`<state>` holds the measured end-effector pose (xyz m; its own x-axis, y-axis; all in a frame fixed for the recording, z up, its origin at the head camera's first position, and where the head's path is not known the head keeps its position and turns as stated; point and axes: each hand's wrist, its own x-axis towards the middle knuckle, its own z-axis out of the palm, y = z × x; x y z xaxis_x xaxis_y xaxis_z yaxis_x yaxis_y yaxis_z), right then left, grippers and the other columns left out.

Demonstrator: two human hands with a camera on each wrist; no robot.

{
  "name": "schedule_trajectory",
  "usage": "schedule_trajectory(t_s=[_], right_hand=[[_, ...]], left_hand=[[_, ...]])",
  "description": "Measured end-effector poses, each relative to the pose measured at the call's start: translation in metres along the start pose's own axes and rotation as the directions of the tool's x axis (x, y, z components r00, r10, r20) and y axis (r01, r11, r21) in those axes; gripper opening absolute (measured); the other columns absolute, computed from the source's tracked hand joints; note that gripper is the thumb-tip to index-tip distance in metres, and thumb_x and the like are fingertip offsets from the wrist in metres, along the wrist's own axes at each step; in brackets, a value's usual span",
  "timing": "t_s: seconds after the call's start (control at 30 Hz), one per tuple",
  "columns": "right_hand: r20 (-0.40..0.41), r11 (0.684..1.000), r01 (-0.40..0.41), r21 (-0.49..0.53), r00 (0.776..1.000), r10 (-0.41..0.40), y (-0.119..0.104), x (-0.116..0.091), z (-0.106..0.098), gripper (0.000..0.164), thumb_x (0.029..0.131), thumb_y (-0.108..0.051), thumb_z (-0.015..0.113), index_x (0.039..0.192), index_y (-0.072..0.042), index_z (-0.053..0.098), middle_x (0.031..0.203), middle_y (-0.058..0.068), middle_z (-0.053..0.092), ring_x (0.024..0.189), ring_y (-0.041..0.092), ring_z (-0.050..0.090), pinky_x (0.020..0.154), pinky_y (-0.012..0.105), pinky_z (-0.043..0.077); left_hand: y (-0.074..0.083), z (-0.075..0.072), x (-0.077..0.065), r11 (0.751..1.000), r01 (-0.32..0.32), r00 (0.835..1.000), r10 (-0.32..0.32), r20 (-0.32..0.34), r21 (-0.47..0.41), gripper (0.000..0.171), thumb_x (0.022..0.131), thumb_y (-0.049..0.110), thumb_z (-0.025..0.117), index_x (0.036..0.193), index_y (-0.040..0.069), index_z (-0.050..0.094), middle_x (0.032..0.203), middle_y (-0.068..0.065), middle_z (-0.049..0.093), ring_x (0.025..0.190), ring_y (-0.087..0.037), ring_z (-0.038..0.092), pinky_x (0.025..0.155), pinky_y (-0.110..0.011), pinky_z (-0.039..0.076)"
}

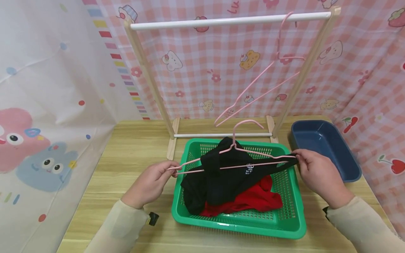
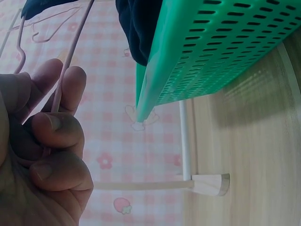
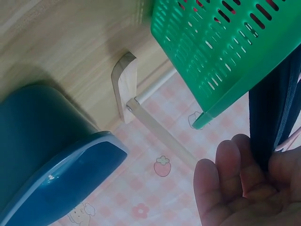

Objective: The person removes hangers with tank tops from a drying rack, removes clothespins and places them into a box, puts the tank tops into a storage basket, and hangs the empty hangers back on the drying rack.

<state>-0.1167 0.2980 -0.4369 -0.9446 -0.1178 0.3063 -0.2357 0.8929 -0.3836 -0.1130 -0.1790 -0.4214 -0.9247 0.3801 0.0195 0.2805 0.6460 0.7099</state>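
My left hand [image 1: 150, 184] grips the left end of a pink wire hanger [image 1: 234, 137], fingers curled round the wire in the left wrist view. A black garment [image 1: 224, 188] with a small white print hangs over the hanger's middle and right part, its lower portion down in the green basket [image 1: 240, 228]. At the hanger's right end, my right hand [image 1: 319, 172] pinches a narrow strip of the garment between thumb and fingers, the strip stretched along the wire. The hanger's hook points up. A red garment [image 1: 253, 202] lies in the basket under the black one.
Behind the basket stands a wooden rack with a white top rail [image 1: 202, 23]. A second pink hanger [image 1: 254, 83] hangs from that rail near its right post. A dark blue basin [image 1: 332, 147] sits on the table right of the basket. Patterned cloth walls enclose the table.
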Motion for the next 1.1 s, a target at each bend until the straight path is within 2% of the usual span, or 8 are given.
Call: schedule_trajectory(t_s=[0.13, 0.33, 0.57, 0.67, 0.87, 0.97, 1.1], right_hand=[[0.009, 1.000, -0.007, 0.001, 1.000, 0.007, 0.0005, -0.0002, 0.0003, 0.017, 0.102, -0.004, 0.063, 0.115, -0.002, 0.073, 0.109, 0.023, 0.075, 0.088, 0.040, 0.071, 0.074, 0.059, 0.055], [0.025, 1.000, -0.024, -0.004, 0.999, 0.024, 0.0004, 0.0002, 0.0004, 0.018, 0.102, -0.004, 0.062, 0.116, -0.003, 0.073, 0.104, 0.020, 0.075, 0.078, 0.032, 0.065, 0.068, 0.050, 0.051], [0.030, 0.999, -0.036, 0.016, 0.999, 0.035, -0.0001, -0.0004, -0.0004, 0.020, 0.100, -0.001, 0.061, 0.116, -0.002, 0.073, 0.108, 0.023, 0.076, 0.088, 0.039, 0.072, 0.072, 0.059, 0.055], [0.041, 0.998, -0.047, 0.035, 0.998, 0.046, -0.0009, -0.0002, -0.0002, 0.018, 0.101, -0.001, 0.062, 0.113, -0.003, 0.074, 0.104, 0.021, 0.078, 0.088, 0.038, 0.073, 0.070, 0.057, 0.055], [0.054, 0.997, -0.063, 0.053, 0.997, 0.060, -0.0025, 0.0000, 0.0003, 0.016, 0.102, -0.004, 0.062, 0.113, -0.002, 0.074, 0.105, 0.021, 0.078, 0.092, 0.042, 0.073, 0.073, 0.061, 0.055], [0.053, 0.997, -0.066, 0.046, 0.997, 0.063, -0.0022, -0.0001, -0.0001, 0.016, 0.102, -0.005, 0.063, 0.113, -0.002, 0.074, 0.103, 0.020, 0.078, 0.084, 0.036, 0.072, 0.066, 0.051, 0.054], [0.019, 0.998, -0.056, 0.037, 0.998, 0.056, -0.0002, -0.0003, 0.0001, 0.016, 0.102, -0.006, 0.065, 0.115, -0.002, 0.074, 0.092, 0.017, 0.076, 0.072, 0.026, 0.063, 0.061, 0.039, 0.046]], left_hand=[[-0.0002, -0.0008, -0.0004, 1.000, -0.002, 1.000, 0.002, -0.005, -0.003, 0.026, 0.112, 0.014, 0.049, 0.123, 0.011, 0.072, 0.104, 0.000, 0.076, 0.099, -0.014, 0.070, 0.091, -0.044, 0.054], [0.0002, -0.0025, -0.0008, 1.000, 0.015, 1.000, -0.015, -0.004, -0.016, 0.027, 0.113, 0.015, 0.048, 0.125, 0.011, 0.072, 0.104, 0.000, 0.076, 0.099, -0.014, 0.070, 0.091, -0.043, 0.054], [-0.0002, -0.0044, -0.0019, 0.999, -0.003, 1.000, 0.003, -0.013, -0.054, 0.028, 0.113, 0.018, 0.047, 0.125, 0.009, 0.071, 0.104, -0.002, 0.076, 0.100, -0.014, 0.068, 0.094, -0.045, 0.054], [-0.0002, -0.0042, -0.0017, 0.999, -0.012, 1.000, 0.011, -0.016, -0.053, 0.028, 0.113, 0.019, 0.047, 0.125, 0.010, 0.071, 0.104, -0.001, 0.075, 0.100, -0.013, 0.068, 0.094, -0.043, 0.054], [0.0002, -0.0031, -0.0012, 0.999, -0.013, 1.000, 0.013, -0.008, -0.046, 0.026, 0.113, 0.015, 0.048, 0.124, 0.009, 0.071, 0.104, 0.001, 0.075, 0.100, -0.013, 0.068, 0.093, -0.041, 0.055], [0.0002, -0.0029, -0.0011, 0.999, -0.016, 1.000, 0.016, -0.009, -0.046, 0.026, 0.112, 0.015, 0.048, 0.124, 0.009, 0.071, 0.104, 0.001, 0.075, 0.099, -0.013, 0.069, 0.093, -0.041, 0.055], [-0.0003, -0.0025, -0.0006, 0.999, -0.017, 1.000, 0.017, -0.007, -0.047, 0.026, 0.112, 0.014, 0.049, 0.124, 0.008, 0.071, 0.104, 0.001, 0.075, 0.099, -0.013, 0.069, 0.094, -0.041, 0.055]])
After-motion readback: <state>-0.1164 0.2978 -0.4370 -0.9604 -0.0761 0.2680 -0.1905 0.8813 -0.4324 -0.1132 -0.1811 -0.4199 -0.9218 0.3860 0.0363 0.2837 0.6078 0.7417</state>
